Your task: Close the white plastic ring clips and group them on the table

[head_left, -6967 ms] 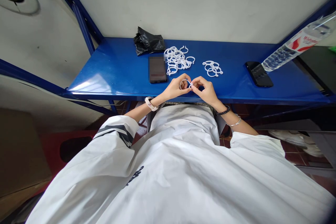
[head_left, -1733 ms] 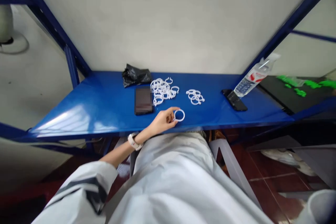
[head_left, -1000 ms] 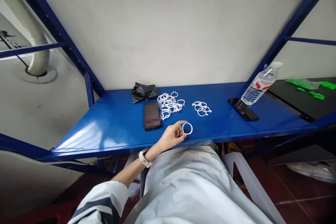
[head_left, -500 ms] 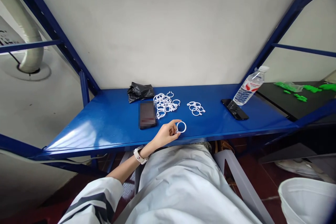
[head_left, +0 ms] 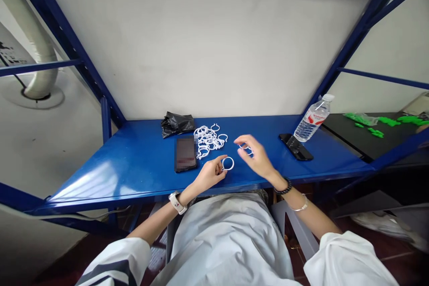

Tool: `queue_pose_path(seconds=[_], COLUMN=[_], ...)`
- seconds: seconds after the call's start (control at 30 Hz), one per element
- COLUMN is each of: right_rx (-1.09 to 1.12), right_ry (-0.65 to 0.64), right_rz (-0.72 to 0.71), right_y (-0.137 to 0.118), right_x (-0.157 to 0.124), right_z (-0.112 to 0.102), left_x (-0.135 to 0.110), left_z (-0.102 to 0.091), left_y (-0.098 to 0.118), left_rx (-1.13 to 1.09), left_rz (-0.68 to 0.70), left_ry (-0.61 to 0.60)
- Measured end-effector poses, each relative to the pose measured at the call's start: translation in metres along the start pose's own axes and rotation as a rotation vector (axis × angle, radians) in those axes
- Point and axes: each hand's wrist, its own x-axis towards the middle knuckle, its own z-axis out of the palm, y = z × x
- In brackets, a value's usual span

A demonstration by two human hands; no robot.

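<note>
Pale wall (head_left: pixel 214 49) rises behind the blue surface (head_left: pixel 134 163) I am viewing through the head camera, and I take the pile of white rings (head_left: pixel 208 139) near its middle as my landmark. Just in front of the pile and slightly to its right, my left hand (head_left: pixel 210 173) has one white ring (head_left: pixel 233 164) pinched by its side between thumb and forefinger. Right of the pile, my right hand (head_left: pixel 255 155) has thumb and fingers well parted, gripping nothing that I can make out; a smaller group of rings (head_left: pixel 247 147) shows through that gap, and I can't tell whether the blurred fingertips touch it. Close beside the pile on its left lies a dark flat device (head_left: pixel 186 154), with a crumpled black bag (head_left: pixel 177 124) behind it to the left. Well to the pile's right, a phone (head_left: pixel 296 147) lies flat, a water bottle (head_left: pixel 311 120) standing just behind it; farther right, green pieces (head_left: pixel 375 133) are spread on a black surface (head_left: pixel 342 140).
</note>
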Motion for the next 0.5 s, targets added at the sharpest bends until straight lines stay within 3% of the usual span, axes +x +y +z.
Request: queue_pose_path(seconds=[0.2, 0.37, 0.5], right_rx=[0.090, -0.110, -0.255], right_ry=[-0.190, -0.073, -0.040], right_rz=[0.244, 0.265, 0.264], right_y=[0.027, 0.032, 0.032], right_x=[-0.006, -0.007, -0.013], right_z=[0.033, 0.039, 0.039], left_x=[0.035, 0.069, 0.073], left_z=[-0.018, -0.024, -0.024], left_y=[0.001, -0.004, -0.009], left_rx=[0.301, 0.194, 0.049], left_rz=[0.122, 0.154, 0.158], left_ry=[0.030, 0.031, 0.053])
